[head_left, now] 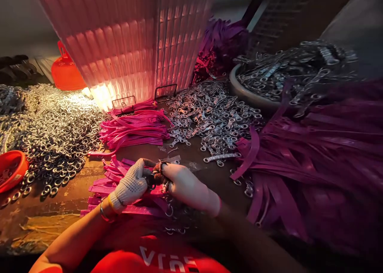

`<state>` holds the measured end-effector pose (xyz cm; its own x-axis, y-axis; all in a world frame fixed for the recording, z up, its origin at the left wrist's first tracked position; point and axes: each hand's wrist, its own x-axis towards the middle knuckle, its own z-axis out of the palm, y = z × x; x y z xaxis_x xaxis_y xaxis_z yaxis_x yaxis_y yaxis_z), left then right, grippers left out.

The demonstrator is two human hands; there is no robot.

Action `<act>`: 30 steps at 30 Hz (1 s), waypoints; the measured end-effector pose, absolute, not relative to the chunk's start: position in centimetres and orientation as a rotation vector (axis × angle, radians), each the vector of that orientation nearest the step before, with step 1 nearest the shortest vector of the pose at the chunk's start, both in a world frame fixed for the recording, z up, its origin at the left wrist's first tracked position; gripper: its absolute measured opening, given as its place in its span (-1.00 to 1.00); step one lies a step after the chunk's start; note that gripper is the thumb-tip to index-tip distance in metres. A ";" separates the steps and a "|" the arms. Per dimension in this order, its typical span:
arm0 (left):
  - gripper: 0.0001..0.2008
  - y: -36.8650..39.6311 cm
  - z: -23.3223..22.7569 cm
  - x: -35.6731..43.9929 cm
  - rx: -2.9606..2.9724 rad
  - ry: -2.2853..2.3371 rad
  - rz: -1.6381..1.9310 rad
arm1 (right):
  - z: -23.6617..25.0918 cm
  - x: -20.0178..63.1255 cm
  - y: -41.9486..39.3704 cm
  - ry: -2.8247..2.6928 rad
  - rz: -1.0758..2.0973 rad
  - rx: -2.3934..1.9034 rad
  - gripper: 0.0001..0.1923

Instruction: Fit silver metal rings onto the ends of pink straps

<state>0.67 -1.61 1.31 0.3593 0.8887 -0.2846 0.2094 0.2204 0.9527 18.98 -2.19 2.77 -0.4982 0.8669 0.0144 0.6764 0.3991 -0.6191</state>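
Two gloved hands, my left hand and right hand, pinch one small metal clip between closed fingers, above pink straps on the surface. I judge the clip could slip into the loose rings if my grip loosens.

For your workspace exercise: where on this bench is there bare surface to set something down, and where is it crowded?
Bare wood shows on the table at the near left, between the orange bowl, the ring pile and the left hand. A narrow strip lies past the right hand, before the clips. The purple straps crowd the right.
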 end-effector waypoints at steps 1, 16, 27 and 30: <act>-0.80 -1.7 1.2 0.6 1.316 1.155 0.660 | 2.9 19.0 -2.2 -2.374 0.751 -1.365 -0.80; -0.78 1.4 1.1 1.1 0.652 0.831 0.626 | 1.3 18.6 -2.8 -2.218 0.376 -1.421 -0.75; -0.79 16.7 -0.1 6.6 2.006 1.390 0.556 | -3.2 20.4 0.8 -1.742 0.722 -1.518 -0.78; -0.82 18.5 -0.6 7.8 2.096 1.435 0.495 | -3.4 20.4 0.9 -1.752 0.735 -1.493 -0.71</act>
<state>7.78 18.50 -0.57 0.3632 0.9317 -0.0052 0.7304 -0.2813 0.6224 20.37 0.89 -3.40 -0.0809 0.9850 0.1524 0.5818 0.1708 -0.7952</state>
